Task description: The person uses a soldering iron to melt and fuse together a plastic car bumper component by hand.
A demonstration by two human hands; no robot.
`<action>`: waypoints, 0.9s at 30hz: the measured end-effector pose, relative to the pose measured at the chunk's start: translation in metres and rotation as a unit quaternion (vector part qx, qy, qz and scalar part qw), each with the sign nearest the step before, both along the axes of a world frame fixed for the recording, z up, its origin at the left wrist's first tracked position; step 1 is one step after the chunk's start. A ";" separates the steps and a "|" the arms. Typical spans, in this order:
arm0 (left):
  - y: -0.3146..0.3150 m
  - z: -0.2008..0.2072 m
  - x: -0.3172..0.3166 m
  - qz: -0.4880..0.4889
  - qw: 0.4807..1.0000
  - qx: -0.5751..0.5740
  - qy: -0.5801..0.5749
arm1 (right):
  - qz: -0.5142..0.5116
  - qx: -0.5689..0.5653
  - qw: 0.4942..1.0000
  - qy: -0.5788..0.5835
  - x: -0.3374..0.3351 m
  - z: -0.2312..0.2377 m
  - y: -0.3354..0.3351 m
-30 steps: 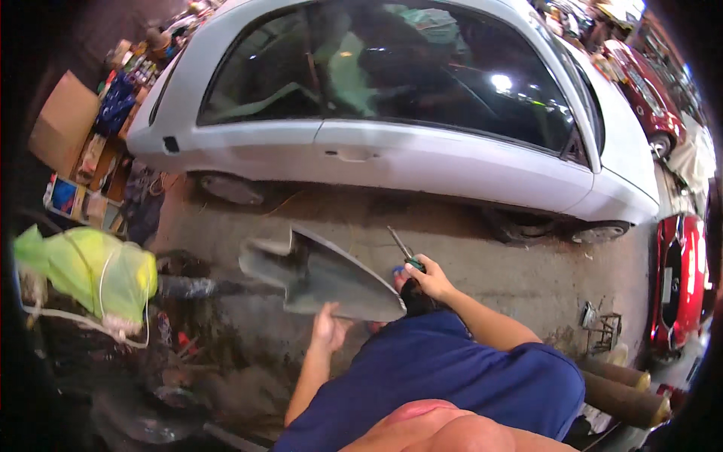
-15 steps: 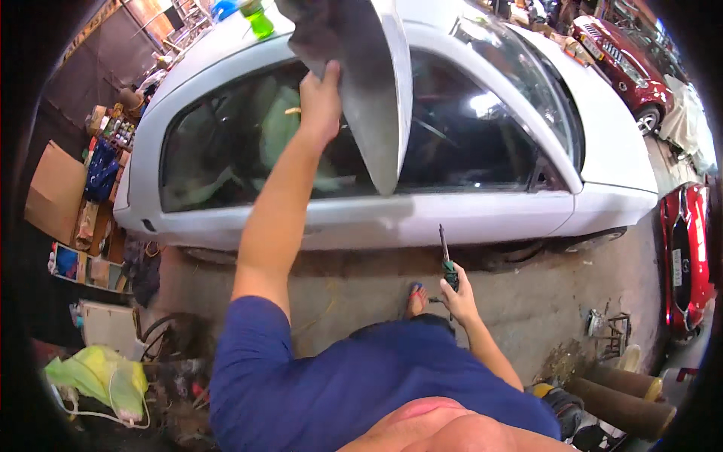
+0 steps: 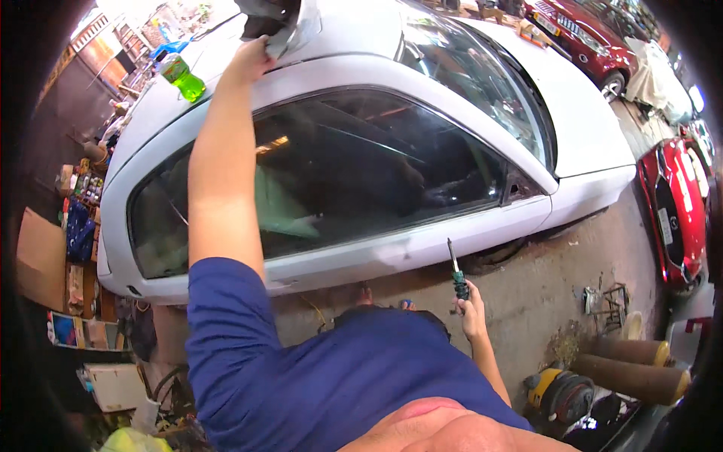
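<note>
My left hand (image 3: pixel 252 62) reaches up over the roof of the white car (image 3: pixel 331 71), closed on the edge of a curved grey car body panel (image 3: pixel 303 32). Dark inside, the panel is at or just above the roof and partly cut off by the top of the view; whether it rests there I cannot tell. Low on the right, beside the car's lower side, my right hand (image 3: pixel 472 310) grips a screwdriver (image 3: pixel 459 283) by its green handle, with the metal shaft pointing up and away from me.
A green drink bottle (image 3: pixel 183 77) stands on the roof left of my arm. Cluttered shelves (image 3: pixel 86 226) are at the left. A red car front (image 3: pixel 674 211), brown cylinders (image 3: pixel 625 365) and a yellow-black machine (image 3: pixel 559 393) lie to the right. Another dark red car (image 3: pixel 584 38) is at the back right.
My left hand has carried the panel up and left, from in front of the side window to over the roof. I have moved closer to the car; the screwdriver stays in my right hand.
</note>
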State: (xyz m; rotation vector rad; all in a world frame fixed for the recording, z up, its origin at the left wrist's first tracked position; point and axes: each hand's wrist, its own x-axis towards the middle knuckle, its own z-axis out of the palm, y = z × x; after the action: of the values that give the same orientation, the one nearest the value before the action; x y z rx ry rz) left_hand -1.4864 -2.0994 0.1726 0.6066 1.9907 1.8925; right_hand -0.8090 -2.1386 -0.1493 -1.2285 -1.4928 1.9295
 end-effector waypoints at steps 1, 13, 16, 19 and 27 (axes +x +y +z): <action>-0.002 0.003 -0.013 0.012 1.000 -0.013 -0.025 | 0.001 0.018 0.999 0.030 -0.003 -0.007 0.000; -0.015 0.072 -0.041 0.136 0.799 -0.397 0.432 | 0.053 0.048 0.989 0.132 -0.094 0.077 -0.002; -0.018 0.082 -0.043 0.110 0.799 -0.365 0.465 | 0.046 0.014 0.986 0.160 -0.101 0.092 -0.004; -0.037 0.085 -0.039 0.092 0.879 -0.277 0.376 | 0.046 -0.017 0.973 0.224 -0.107 0.095 -0.010; -0.121 -0.022 0.157 0.228 0.853 0.157 0.442 | 0.010 0.068 0.962 0.264 -0.122 0.125 -0.020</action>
State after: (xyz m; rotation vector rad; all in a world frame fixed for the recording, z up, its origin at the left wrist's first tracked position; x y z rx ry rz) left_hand -1.3297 -2.2202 0.1503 1.4099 2.5315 2.5572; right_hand -0.9309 -2.1584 -0.0240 -0.5715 -1.3220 1.9262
